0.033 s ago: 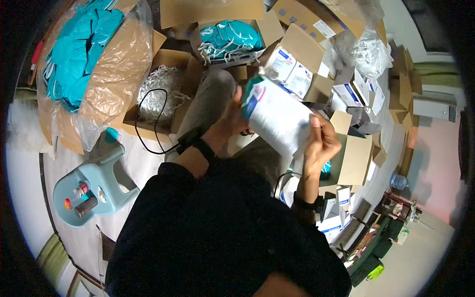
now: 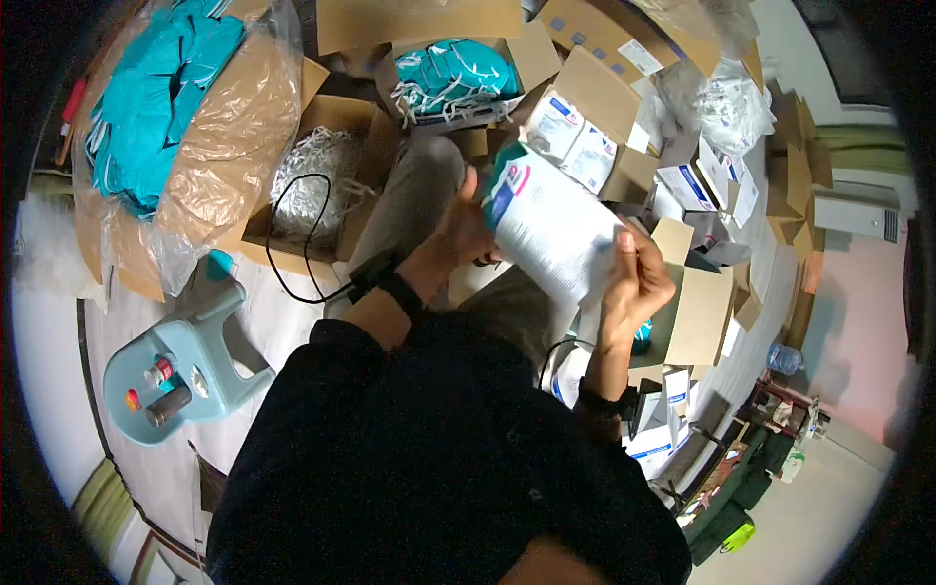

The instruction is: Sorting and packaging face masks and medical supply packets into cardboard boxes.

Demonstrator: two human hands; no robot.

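A white packet (image 2: 556, 222) with small print, a blue-and-pink mark and teal at its left end is held up in front of me. My left hand (image 2: 466, 222) is closed round the teal end, its fingers partly hidden behind the packet. At the right edge, my right hand (image 2: 636, 280) pinches the packet between thumb and fingers. Just beyond it, a cardboard box (image 2: 624, 102) holds similar white packets (image 2: 590, 156). By my right hand stands an open carton (image 2: 702, 317) with something teal inside.
Teal folded goods (image 2: 171, 107) fill a large plastic-lined box at the left. Another box holds teal bundles (image 2: 456, 73) with white straps, and one holds white strips (image 2: 317, 180). A black cable (image 2: 305, 239) loops near my left arm. A light-blue stool (image 2: 156, 341) carries bottles.
The packet has shifted very slightly to the right and tilted a little, with both hands still on it. Everything else stays as it was.
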